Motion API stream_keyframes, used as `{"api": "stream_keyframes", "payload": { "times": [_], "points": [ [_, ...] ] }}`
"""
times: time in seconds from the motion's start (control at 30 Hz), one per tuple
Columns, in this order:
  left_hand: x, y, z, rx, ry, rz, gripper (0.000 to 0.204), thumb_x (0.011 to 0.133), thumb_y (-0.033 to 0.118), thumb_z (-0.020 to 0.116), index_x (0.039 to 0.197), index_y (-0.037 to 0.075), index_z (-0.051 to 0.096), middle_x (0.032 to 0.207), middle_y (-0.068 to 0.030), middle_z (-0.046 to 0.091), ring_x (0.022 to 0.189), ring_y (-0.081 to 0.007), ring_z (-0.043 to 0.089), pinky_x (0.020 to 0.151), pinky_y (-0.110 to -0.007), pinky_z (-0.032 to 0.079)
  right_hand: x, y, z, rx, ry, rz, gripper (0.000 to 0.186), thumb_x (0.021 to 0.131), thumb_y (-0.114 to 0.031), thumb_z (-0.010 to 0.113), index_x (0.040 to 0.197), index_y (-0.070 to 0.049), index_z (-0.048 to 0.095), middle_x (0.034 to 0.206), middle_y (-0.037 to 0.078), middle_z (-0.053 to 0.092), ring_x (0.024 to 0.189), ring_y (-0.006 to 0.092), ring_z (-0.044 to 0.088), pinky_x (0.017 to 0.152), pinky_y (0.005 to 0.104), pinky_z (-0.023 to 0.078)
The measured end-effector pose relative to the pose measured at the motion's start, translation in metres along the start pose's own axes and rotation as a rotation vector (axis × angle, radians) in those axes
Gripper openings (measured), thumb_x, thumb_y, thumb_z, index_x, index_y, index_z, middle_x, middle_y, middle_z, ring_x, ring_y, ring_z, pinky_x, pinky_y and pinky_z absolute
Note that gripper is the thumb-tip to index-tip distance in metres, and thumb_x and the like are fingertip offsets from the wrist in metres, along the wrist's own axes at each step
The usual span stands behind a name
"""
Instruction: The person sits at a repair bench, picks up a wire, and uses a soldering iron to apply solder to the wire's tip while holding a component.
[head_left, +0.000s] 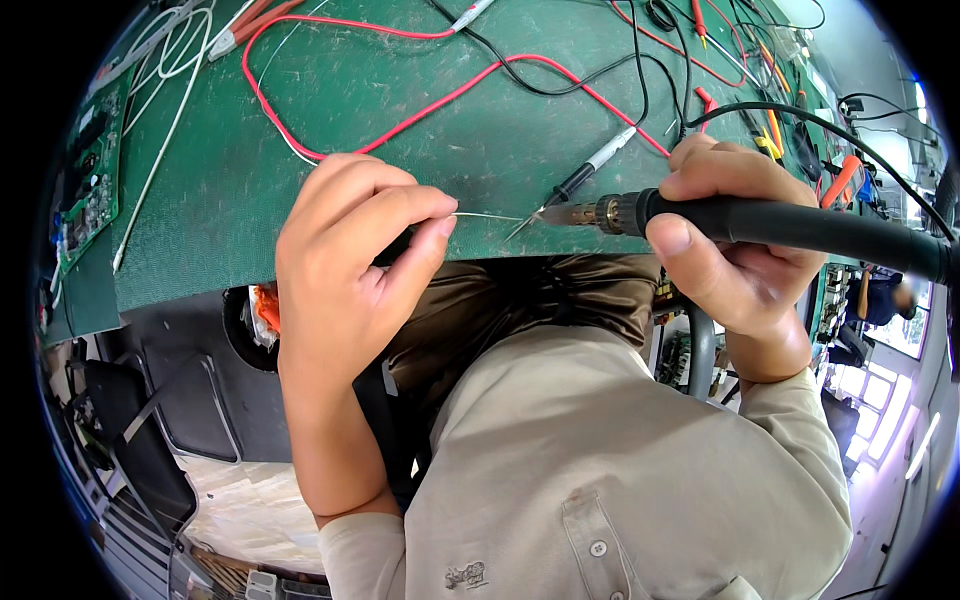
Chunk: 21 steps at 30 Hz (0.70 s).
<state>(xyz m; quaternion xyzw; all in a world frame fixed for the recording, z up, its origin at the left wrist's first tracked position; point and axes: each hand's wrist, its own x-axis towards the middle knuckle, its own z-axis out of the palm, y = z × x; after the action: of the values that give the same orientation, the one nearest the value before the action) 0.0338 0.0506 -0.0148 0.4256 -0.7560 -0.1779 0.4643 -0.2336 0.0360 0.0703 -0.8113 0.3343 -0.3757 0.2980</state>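
My left hand [345, 235] pinches a thin pale wire [488, 215] between thumb and fingertips, over the near edge of the green work mat. The wire's free end points right, to the tip of a soldering iron [830, 230]. My right hand [735, 270] is wrapped round the iron's black handle, holding it nearly level with the tip toward my left hand. Wire end and iron tip meet or almost meet; I cannot tell which. Just behind the tip lies a black and grey test probe [605, 152], its thin metal point beside the wire end.
Red and black test leads [440, 105] loop across the green mat [200, 245]. A green circuit board [92, 180] and white cables [165, 150] are at the left. Several hand tools [775, 130] lie at the far right. The iron's black cord [840, 115] arches over the right side.
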Motion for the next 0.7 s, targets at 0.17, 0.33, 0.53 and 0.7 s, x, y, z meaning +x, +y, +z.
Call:
{"api": "stream_keyframes", "payload": {
  "times": [0.17, 0.33, 0.53, 0.7],
  "points": [
    [-0.0003, -0.0004, 0.0003, -0.002, 0.001, 0.012, 0.018, 0.071, -0.003, 0.080, 0.085, 0.005, 0.073, 0.081, -0.0057, 0.065, 0.078, -0.0253, 0.062, 0.068, -0.035, 0.049, 0.0024, 0.0002, 0.0015, -0.039, -0.026, -0.034, 0.027, 0.085, -0.008, 0.079, 0.098, 0.010, 0.062, 0.071, 0.009, 0.056, 0.061, 0.0160, 0.045, 0.062, 0.0346, 0.038],
    [-0.0003, -0.0003, 0.0003, 0.001, -0.002, 0.008, 0.018, 0.071, -0.002, 0.080, 0.085, 0.006, 0.073, 0.082, -0.0053, 0.065, 0.079, -0.0247, 0.063, 0.068, -0.036, 0.050, 0.0028, -0.0014, 0.0018, -0.040, -0.039, -0.025, 0.027, 0.085, -0.007, 0.078, 0.099, 0.010, 0.062, 0.071, 0.009, 0.056, 0.061, 0.0164, 0.045, 0.062, 0.0345, 0.038],
    [-0.0028, 0.0003, -0.0008, -0.016, -0.035, -0.020, 0.018, 0.074, -0.003, 0.079, 0.089, 0.002, 0.073, 0.085, -0.0068, 0.066, 0.082, -0.0236, 0.062, 0.076, -0.035, 0.049, 0.0041, -0.0028, 0.0021, -0.043, -0.040, -0.021, 0.027, 0.084, -0.006, 0.078, 0.099, 0.009, 0.062, 0.070, 0.008, 0.055, 0.061, 0.0168, 0.045, 0.062, 0.0344, 0.038],
    [-0.0009, -0.0002, 0.0004, 0.008, -0.009, 0.004, 0.018, 0.070, -0.002, 0.081, 0.085, 0.006, 0.074, 0.082, -0.0051, 0.066, 0.079, -0.0245, 0.063, 0.068, -0.036, 0.050, 0.0048, -0.0013, 0.0026, -0.043, -0.040, -0.035, 0.027, 0.083, -0.005, 0.078, 0.099, 0.009, 0.062, 0.070, 0.008, 0.054, 0.061, 0.0170, 0.045, 0.062, 0.0346, 0.038]
  ]
}}
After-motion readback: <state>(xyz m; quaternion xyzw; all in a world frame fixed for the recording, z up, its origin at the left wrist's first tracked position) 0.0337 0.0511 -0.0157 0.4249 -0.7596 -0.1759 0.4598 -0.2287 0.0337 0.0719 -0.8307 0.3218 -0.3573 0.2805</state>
